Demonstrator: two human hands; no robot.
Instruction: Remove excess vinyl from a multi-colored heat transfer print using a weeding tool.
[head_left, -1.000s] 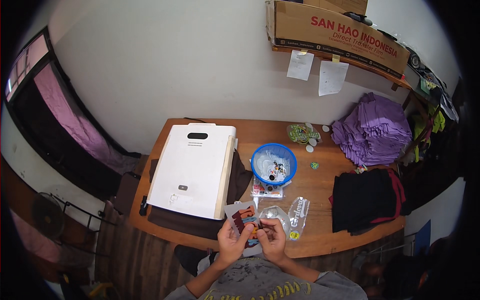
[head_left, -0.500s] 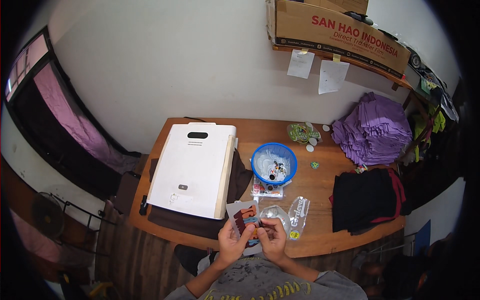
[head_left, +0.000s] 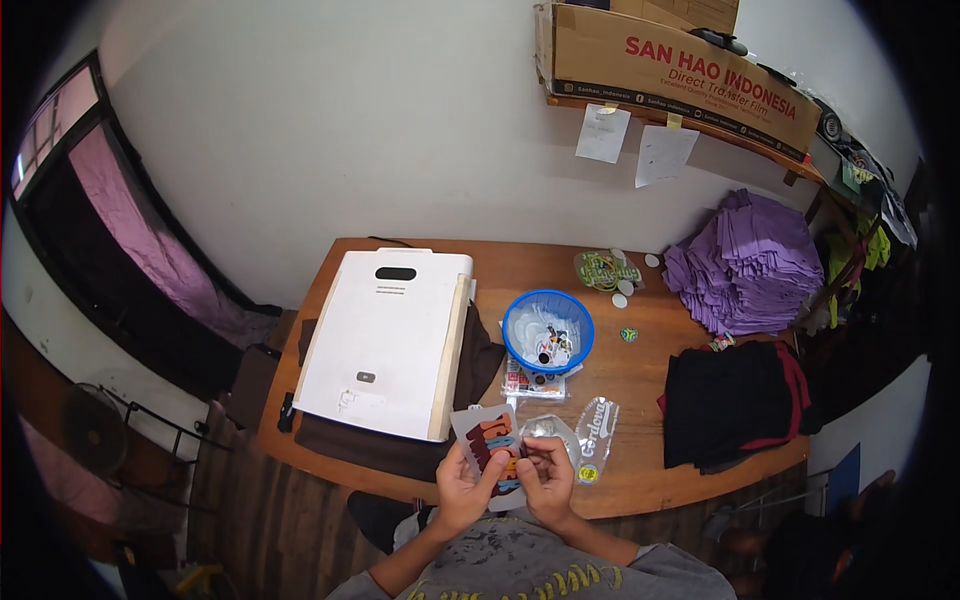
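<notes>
Between my hands, at the near edge of the table, is a translucent transfer film sheet (head_left: 482,437) with orange, dark red and blue lettering. My left hand (head_left: 465,490) grips its left side, thumb laid over the front. On the right side, my right hand (head_left: 546,484) pinches the sheet's edge with thumb and fingers. Just beyond my right hand lie a clear piece of film (head_left: 548,430) and a film cutout with white lettering and a small yellow round print (head_left: 597,440).
A white heat press (head_left: 385,335) stands on dark brown cloth at the left. Film scraps fill a blue basket (head_left: 511,350) mid-table. Folded purple fabric (head_left: 745,260) and black-and-red garments (head_left: 730,405) are piled at right. A shelf above holds a long cardboard box (head_left: 680,75).
The whole view has shifted very slightly. Both hands keep their grip on the film sheet, with the right fingers moved only a little.
</notes>
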